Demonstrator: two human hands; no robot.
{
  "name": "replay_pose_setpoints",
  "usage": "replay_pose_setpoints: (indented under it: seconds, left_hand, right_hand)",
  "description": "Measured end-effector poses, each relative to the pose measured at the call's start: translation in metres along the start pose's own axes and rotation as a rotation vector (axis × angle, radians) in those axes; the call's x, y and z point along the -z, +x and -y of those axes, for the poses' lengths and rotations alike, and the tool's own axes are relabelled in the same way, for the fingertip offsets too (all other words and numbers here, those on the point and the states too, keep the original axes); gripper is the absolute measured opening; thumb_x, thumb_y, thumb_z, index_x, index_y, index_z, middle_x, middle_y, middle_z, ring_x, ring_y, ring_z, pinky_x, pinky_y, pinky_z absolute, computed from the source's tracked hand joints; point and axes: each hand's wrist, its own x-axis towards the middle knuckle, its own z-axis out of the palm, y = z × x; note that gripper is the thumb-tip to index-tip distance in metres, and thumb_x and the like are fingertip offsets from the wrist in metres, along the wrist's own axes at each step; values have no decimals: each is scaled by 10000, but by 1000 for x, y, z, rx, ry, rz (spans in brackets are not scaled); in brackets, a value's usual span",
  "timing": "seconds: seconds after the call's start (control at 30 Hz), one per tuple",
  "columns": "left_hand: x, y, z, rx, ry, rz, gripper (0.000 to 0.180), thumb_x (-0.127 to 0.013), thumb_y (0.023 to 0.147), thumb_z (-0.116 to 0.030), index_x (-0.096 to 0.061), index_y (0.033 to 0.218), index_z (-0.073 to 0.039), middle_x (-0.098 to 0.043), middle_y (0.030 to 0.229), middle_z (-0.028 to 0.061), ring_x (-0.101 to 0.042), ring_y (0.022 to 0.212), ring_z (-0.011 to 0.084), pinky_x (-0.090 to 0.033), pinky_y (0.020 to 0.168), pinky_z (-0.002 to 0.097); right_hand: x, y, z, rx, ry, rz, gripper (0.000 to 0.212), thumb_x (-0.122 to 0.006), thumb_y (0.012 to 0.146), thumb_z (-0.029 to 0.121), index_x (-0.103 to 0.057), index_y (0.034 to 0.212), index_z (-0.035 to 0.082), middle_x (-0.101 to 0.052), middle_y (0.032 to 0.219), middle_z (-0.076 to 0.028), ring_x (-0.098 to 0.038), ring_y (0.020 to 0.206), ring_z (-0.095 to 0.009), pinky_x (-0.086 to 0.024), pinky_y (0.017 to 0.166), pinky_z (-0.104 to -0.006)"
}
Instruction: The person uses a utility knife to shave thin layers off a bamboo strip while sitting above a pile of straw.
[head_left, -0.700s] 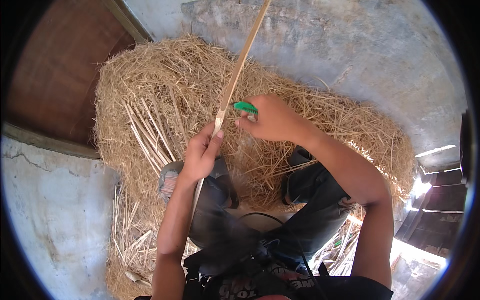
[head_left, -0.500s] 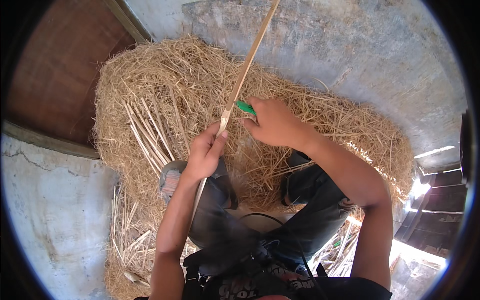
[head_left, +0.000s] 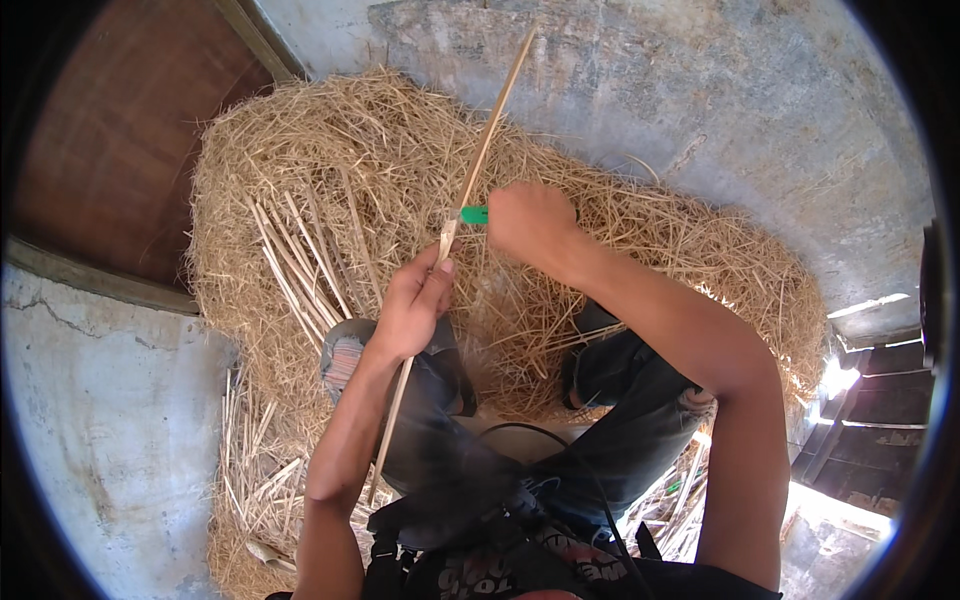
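Observation:
My left hand [head_left: 415,305] is closed round a long, thin bamboo strip [head_left: 494,122], thumb laid along it. The strip slants from the wall side, far and right, down past my left knee. My right hand [head_left: 530,225] is a fist round a green-handled knife [head_left: 475,215], most of whose handle the fingers cover. The knife meets the strip just beyond my left hand, where the wood looks paler and freshly cut. Its blade is hardly visible.
Straw-like shavings [head_left: 390,130] are heaped in front of me and spread to both sides. Several cut strips [head_left: 300,255] lean beside my left knee. A worn blue-grey wall [head_left: 690,90] stands behind the heap, and a brown panel [head_left: 120,150] is at the far left.
The bamboo strip has slid toward me, its far tip now in view and its lower end showing by my left leg. My right hand has turned, leaving the knife more level against the strip.

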Motion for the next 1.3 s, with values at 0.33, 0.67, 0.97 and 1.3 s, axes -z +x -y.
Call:
replay_pose_setpoints:
  seconds: [0.33, 0.67, 0.97, 1.3]
  left_hand:
    - [7, -12, 3, 63, -32, 33, 398, -491, 1111, -210, -529, 1447, 0, -347, 638, -69, -316, 521, 49, -284, 500, 243]
    - [1, -27, 11, 63, 22, 342, 464, -499, 1120, -251, -484, 1503, 10, -377, 611, -61, -359, 524, 48, -338, 527, 243]
    - [4, -29, 11, 30, 31, 345, 435, -498, 1116, -206, -496, 1501, -3, -366, 594, -67, -356, 513, 42, -337, 525, 237]
    - [-4, -15, 18, -49, 154, 183, 433, -559, 1096, -196, -516, 1484, -9, -419, 699, -87, -381, 578, 23, -291, 511, 230]
  right_hand:
    - [11, 35, -34, -142, 120, -49, 300, -537, 1003, 173, -689, 862, -44, -656, 697, -152, -656, 582, -271, -556, 519, -430]
    - [63, 16, -197, -623, -103, -426, 260, -561, 932, 142, -729, 1017, -38, -741, 1019, -271, -736, 956, -421, -596, 817, -495]
    - [58, -3, -255, -829, 23, -489, 330, -618, 905, 234, -737, 1048, -38, -725, 1064, -305, -688, 1057, -488, -552, 919, -532]
    - [59, 6, -177, -373, 1108, -368, 426, -666, 997, 447, -692, 1066, 27, -442, 571, 44, -400, 456, -77, -303, 426, -298]
